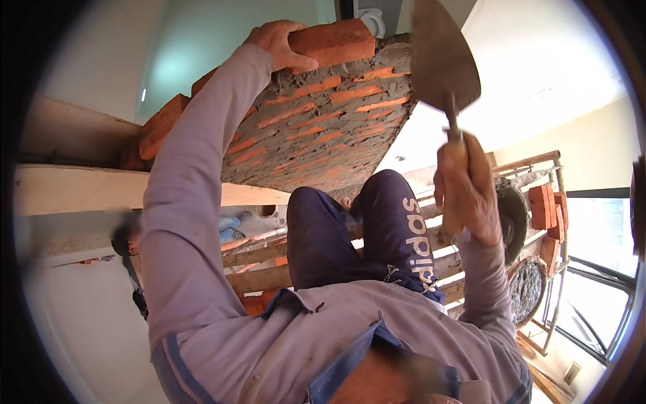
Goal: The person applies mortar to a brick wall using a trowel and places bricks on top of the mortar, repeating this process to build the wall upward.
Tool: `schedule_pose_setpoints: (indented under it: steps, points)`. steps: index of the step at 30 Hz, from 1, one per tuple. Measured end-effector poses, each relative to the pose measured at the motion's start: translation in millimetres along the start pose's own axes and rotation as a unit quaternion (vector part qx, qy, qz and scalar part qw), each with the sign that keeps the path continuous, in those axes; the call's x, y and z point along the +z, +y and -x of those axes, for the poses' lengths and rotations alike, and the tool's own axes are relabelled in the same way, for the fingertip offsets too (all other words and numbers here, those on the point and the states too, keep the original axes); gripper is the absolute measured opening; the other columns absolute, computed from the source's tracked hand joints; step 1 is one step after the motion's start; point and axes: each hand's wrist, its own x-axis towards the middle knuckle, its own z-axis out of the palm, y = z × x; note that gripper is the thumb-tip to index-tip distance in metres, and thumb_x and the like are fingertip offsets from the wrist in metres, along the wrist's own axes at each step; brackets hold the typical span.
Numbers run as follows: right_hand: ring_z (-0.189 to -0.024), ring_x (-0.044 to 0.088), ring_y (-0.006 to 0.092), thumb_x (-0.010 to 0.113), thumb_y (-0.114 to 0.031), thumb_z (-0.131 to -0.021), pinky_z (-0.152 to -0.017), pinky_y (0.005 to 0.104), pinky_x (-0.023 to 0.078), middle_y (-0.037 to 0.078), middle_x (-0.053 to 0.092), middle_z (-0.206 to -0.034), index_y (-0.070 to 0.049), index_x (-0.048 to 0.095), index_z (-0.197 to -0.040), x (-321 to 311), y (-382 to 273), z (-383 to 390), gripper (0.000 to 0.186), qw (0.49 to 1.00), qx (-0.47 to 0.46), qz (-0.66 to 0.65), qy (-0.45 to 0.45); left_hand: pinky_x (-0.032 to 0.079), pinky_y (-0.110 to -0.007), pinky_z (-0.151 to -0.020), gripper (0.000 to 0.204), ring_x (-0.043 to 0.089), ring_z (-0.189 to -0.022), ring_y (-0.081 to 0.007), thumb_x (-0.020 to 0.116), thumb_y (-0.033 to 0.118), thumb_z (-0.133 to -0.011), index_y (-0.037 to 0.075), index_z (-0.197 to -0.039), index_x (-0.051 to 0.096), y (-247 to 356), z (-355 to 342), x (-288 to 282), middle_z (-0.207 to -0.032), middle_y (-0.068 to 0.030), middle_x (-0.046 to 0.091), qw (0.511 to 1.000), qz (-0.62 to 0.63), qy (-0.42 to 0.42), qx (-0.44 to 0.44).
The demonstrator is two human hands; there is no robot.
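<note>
My left hand [277,46] is closed over the left end of a red brick [336,43] on the top course of a brick wall [316,128]. Grey mortar shows beneath that brick and fills the joints of the wall face. In my right hand [471,182], raised at the right, is the wooden handle of a trowel [444,60]. Its broad blade points upward, just right of the wall's end and apart from the held brick. More bricks [163,126] sit along the wall top at the left, partly hidden behind my left arm.
Below me are wooden scaffold poles [262,277]. At the right, stacked red bricks [546,210] stand beside a dark round container [513,219] and a basin of grey mortar [528,289]. A window [602,269] lies beyond. Another person [232,227] is partly visible low at the left.
</note>
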Motion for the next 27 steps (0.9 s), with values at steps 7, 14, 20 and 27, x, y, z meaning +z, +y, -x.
schedule_pose_setpoints:
  steps: [7, 14, 20, 27]
  points:
    - [-0.074, 0.06, 0.0441, 0.051, -0.017, -0.097, -0.065, 0.0475, 0.046, 0.023, 0.061, -0.08, -0.001, 0.047, -0.115, 29.0, -29.6, -120.7, 0.024, 0.888, -0.289, 0.34, -0.111, 0.051, -0.036, -0.087, 0.084, 0.065, -0.099, -0.0276, 0.082, 0.042, -0.054, 0.004, -0.125, 0.059, 4.1, 2.9, 0.6, -0.11, -0.013, 0.067, 0.998, 0.049, -0.011, -0.033]
    - [-0.078, 0.062, 0.0449, 0.047, -0.017, -0.096, -0.07, 0.0504, 0.047, 0.026, 0.063, -0.086, -0.001, 0.046, -0.111, 54.6, -8.8, -161.2, 0.022, 0.843, -0.271, 0.454, -0.095, 0.051, -0.036, -0.09, 0.089, 0.064, -0.103, -0.0288, 0.082, 0.041, -0.051, 0.003, -0.128, 0.057, -1.4, 5.2, 7.9, -0.114, -0.015, 0.066, 0.999, 0.009, 0.027, -0.021]
    - [-0.083, 0.064, 0.0436, 0.045, -0.021, -0.097, -0.073, 0.0517, 0.047, 0.028, 0.064, -0.089, 0.0, 0.049, -0.111, 49.9, -13.3, -170.2, 0.025, 0.85, -0.302, 0.422, -0.09, 0.048, -0.037, -0.096, 0.092, 0.061, -0.111, -0.0301, 0.082, 0.044, -0.052, 0.003, -0.13, 0.055, 11.6, 10.4, 0.0, -0.121, -0.0162, 0.063, 0.999, 0.002, -0.004, -0.049]
    - [-0.084, 0.064, 0.0435, 0.045, -0.022, -0.098, -0.074, 0.05, 0.049, 0.028, 0.064, -0.089, 0.002, 0.046, -0.126, 62.6, -52.5, -161.9, 0.037, 0.85, -0.267, 0.448, -0.083, 0.04, -0.04, -0.107, 0.101, 0.047, -0.13, -0.0305, 0.085, 0.05, -0.056, 0.008, -0.14, 0.046, -28.7, 22.7, 0.9, -0.14, -0.014, 0.051, 0.998, -0.011, 0.055, -0.04]
